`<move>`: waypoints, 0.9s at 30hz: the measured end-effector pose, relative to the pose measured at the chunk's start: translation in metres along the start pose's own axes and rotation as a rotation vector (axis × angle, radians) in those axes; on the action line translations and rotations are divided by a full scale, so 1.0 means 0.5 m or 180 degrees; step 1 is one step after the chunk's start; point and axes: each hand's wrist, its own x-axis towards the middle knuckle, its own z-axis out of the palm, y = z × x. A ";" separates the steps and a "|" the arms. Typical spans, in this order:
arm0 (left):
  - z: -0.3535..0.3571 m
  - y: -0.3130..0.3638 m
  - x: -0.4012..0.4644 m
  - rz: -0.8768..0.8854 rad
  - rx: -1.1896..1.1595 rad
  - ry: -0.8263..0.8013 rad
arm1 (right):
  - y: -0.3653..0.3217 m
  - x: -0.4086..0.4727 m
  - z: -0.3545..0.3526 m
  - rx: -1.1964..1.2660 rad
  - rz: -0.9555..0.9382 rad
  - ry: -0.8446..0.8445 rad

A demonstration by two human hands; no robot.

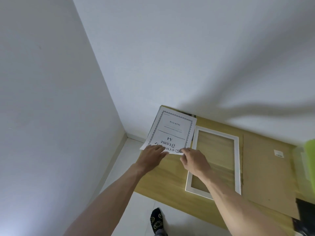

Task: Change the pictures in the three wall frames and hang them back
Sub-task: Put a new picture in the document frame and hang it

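A white sheet printed "Document Frame A4" (172, 130) lies upside down at the far left corner of the wooden table (163, 181), on top of at least one more sheet. My left hand (151, 156) rests flat on its near edge. My right hand (194, 161) pinches its near right corner. Beside the sheet on the right, a white picture frame (237, 160) lies flat, and the table shows through its opening. A brown backing board (265, 172) lies to the right of the frame.
White walls meet in a corner behind the table. A green object (310, 150) shows at the right edge, a dark object (305, 206) at the table's near right. My foot in a black sock (156, 218) stands on the pale floor.
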 end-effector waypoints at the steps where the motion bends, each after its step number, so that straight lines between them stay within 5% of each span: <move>1: -0.016 -0.001 0.005 -0.0016 -0.0009 0.0059 | 0.000 0.007 -0.014 0.0182 0.0085 0.0161; 9: -0.216 0.033 0.082 -0.0652 -0.0853 0.1195 | 0.001 0.052 -0.198 0.2234 0.0783 0.1130; 14: -0.350 0.115 0.121 -0.0527 -0.1996 0.1126 | 0.039 0.044 -0.300 0.2464 0.0954 0.0764; 18: -0.405 0.155 0.148 -0.0530 -0.2311 0.1332 | 0.064 0.027 -0.353 0.2899 0.1004 0.1274; 24: -0.373 0.187 0.158 -0.0736 -0.2777 0.0250 | 0.112 -0.004 -0.400 0.3633 0.1207 0.1542; 27: -0.330 0.207 0.163 -0.0712 -0.3117 0.0153 | 0.137 -0.026 -0.402 0.3844 0.1398 0.1827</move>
